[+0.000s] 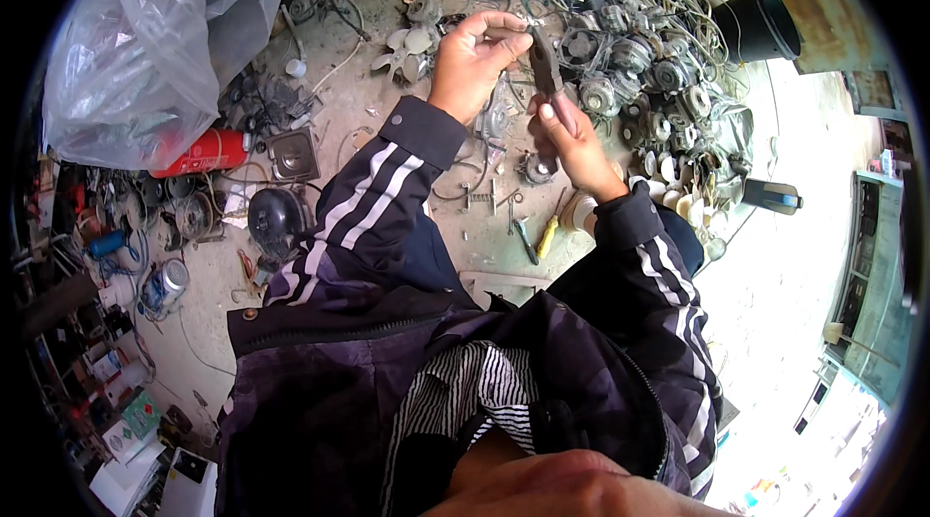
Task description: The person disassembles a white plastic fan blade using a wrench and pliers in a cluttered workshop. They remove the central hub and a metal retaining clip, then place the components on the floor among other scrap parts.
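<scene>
My right hand (583, 151) is wrapped round the dark red handles of a pair of pliers (544, 62). The pliers' jaws point up and away from me. Beside the jaw tips, my left hand (477, 63) is closed in a pinch, thumb against fingers. A small shiny bit shows at those fingertips, too small to name. Below the hands, on the ground, lie a yellow-handled tool (548, 237), a hammer-like tool (526, 240) and a small metal frame piece (480, 196).
A heap of motor parts (630, 57) lies ahead right, by a black bucket (759, 23). Fan blades (405, 52) lie ahead of my left hand. A clear plastic bag (136, 52), a red cylinder (205, 154) and a black rounded housing (277, 221) are on the left.
</scene>
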Motion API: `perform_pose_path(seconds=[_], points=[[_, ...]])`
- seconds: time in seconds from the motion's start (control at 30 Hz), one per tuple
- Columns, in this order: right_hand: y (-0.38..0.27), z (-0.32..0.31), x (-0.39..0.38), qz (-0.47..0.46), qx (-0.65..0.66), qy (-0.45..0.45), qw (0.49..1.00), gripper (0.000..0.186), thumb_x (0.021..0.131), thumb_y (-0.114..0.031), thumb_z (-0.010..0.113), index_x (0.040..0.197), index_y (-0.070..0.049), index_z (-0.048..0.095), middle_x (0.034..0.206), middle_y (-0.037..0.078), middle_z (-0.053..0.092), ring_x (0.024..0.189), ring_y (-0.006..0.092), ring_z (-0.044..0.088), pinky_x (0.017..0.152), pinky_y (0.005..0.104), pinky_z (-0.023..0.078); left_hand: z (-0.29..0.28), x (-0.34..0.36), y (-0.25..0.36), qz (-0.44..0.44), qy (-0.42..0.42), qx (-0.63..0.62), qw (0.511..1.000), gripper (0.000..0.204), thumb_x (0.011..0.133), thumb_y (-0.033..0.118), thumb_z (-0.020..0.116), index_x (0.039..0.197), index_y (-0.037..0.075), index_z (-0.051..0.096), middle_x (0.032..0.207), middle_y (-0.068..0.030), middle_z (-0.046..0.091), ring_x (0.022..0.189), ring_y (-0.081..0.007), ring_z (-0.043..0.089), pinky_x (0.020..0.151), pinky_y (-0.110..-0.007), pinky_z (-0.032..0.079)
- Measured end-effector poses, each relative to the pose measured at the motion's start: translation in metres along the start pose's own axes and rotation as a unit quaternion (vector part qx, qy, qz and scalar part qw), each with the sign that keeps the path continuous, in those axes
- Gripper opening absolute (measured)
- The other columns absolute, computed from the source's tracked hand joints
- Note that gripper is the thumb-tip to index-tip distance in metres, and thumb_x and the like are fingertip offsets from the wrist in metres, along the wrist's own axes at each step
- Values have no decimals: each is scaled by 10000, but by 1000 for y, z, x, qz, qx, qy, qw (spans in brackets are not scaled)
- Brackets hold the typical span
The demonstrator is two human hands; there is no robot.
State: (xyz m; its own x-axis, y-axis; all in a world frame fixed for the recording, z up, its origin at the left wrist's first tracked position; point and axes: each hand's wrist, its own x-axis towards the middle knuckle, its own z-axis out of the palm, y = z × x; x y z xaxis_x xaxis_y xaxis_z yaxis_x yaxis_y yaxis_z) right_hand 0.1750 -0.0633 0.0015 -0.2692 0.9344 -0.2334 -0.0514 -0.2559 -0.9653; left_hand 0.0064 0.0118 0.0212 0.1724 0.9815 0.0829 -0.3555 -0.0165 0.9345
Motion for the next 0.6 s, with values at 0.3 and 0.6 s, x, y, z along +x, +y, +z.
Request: perform_pose_path(seconds=[0.3, 0.6], points=[[-25, -9, 2, -178, -406, 197, 875, 215, 830, -127, 618, 1028, -82, 549, 851, 133, 629, 792, 332, 635, 676, 394, 497, -5, -3, 10, 17, -35, 4, 999, 194, 869, 57, 643, 1060, 24, 628, 980, -49, 647, 872, -119, 614, 700, -276, 539], [-5, -2, -1, -123, -259, 77, 955, 144, 911, -183, 566, 980, -61, 533, 732, 69, 540, 584, 219, 548, 582, 372, 452, -7, 0, 2, 67, -7, 17, 998, 130, 854, 33, 654, 983, 15, 662, 945, -55, 654, 840, -129, 624, 697, -268, 529]])
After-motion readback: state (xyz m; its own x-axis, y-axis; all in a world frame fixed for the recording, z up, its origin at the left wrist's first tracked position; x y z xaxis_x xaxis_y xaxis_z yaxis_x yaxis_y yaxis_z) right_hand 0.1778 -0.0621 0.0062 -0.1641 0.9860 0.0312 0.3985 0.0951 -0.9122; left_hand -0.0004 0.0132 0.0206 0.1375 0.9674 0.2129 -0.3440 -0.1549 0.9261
